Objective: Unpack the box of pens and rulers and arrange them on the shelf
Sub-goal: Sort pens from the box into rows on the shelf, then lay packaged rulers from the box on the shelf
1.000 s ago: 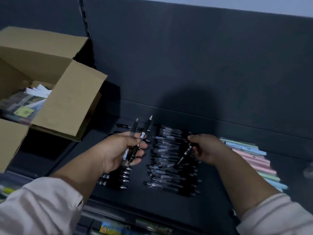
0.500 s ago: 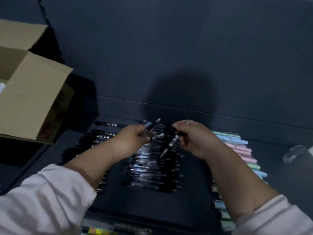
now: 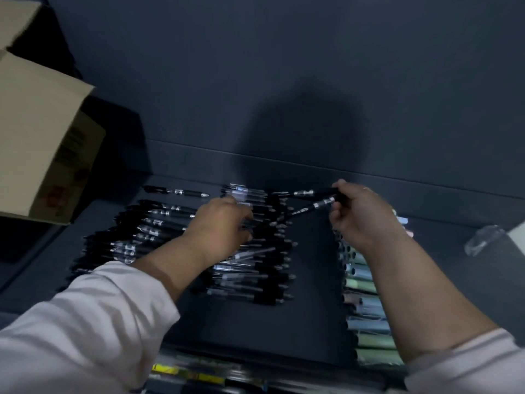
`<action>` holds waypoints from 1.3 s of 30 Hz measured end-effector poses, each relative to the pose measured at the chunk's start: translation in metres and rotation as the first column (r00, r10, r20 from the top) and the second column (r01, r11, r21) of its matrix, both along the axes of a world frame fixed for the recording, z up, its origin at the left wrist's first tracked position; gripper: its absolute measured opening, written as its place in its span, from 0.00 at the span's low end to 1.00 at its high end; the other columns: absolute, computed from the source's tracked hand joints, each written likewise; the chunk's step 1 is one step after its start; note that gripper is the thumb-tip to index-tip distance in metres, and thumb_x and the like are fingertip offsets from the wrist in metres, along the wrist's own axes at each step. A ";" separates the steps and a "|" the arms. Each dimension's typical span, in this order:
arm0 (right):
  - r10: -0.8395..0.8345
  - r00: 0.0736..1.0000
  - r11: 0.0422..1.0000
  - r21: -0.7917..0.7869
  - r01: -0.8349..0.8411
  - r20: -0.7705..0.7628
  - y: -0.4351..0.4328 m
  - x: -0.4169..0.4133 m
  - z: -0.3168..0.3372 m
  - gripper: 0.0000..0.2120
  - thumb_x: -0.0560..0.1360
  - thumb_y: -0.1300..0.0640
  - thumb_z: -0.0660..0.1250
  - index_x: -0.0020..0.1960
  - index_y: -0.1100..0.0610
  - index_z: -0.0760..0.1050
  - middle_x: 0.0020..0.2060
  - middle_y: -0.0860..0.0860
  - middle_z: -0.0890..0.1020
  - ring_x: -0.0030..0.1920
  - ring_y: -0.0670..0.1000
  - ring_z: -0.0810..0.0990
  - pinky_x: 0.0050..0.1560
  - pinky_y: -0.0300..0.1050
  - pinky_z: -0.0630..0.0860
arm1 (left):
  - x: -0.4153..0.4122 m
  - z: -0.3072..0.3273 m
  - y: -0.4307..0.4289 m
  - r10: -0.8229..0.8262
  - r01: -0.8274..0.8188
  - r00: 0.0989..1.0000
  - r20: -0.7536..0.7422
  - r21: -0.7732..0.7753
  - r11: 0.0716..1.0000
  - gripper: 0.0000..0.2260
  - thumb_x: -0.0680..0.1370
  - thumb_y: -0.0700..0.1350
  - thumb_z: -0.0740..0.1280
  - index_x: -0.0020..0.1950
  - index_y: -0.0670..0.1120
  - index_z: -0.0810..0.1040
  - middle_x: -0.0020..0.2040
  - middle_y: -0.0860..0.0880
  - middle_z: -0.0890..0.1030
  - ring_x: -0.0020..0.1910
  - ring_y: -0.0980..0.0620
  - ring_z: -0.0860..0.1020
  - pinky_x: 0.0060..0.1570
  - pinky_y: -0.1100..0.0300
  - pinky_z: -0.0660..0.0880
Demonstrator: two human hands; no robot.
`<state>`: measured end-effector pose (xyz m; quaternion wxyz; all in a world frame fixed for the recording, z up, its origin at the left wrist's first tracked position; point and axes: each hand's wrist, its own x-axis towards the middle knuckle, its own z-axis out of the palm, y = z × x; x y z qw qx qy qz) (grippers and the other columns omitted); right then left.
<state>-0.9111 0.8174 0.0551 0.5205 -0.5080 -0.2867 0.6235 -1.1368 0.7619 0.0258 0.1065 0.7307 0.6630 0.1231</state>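
On the dark shelf (image 3: pixel 312 282) lie a left row of black pens (image 3: pixel 150 223) and a middle pile of black and clear pens (image 3: pixel 255 280). My left hand (image 3: pixel 221 226) is down on the top of the middle pile, blurred, with its back toward me and its fingers hidden. My right hand (image 3: pixel 360 214) is raised to the right of that pile and pinches two black pens (image 3: pixel 309 201) by one end. Their tips point left over the pile. The open cardboard box (image 3: pixel 42 132) stands at the far left.
A column of pastel pens (image 3: pixel 366 311) lies under my right forearm. A clear plastic object (image 3: pixel 483 240) sits at the right edge. The shelf's back wall (image 3: pixel 284 81) rises close behind the pens. A lower shelf with coloured items (image 3: pixel 199 376) shows below.
My left hand dropped onto the middle pile and no longer shows pens sticking up from it. My right hand now holds two pens, moved right. The view shifted right, away from the box.
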 end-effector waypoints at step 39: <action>0.013 -0.171 0.813 -0.110 -0.571 0.985 -0.086 -0.245 -0.014 0.14 0.81 0.48 0.54 0.53 0.57 0.72 0.55 0.59 0.77 0.54 0.60 0.76 0.47 0.48 0.70 | -0.185 -0.007 -0.092 0.156 -0.142 0.970 0.185 -0.086 0.986 0.27 0.82 0.48 0.57 0.78 0.45 0.50 0.77 0.45 0.55 0.75 0.47 0.54 0.72 0.56 0.54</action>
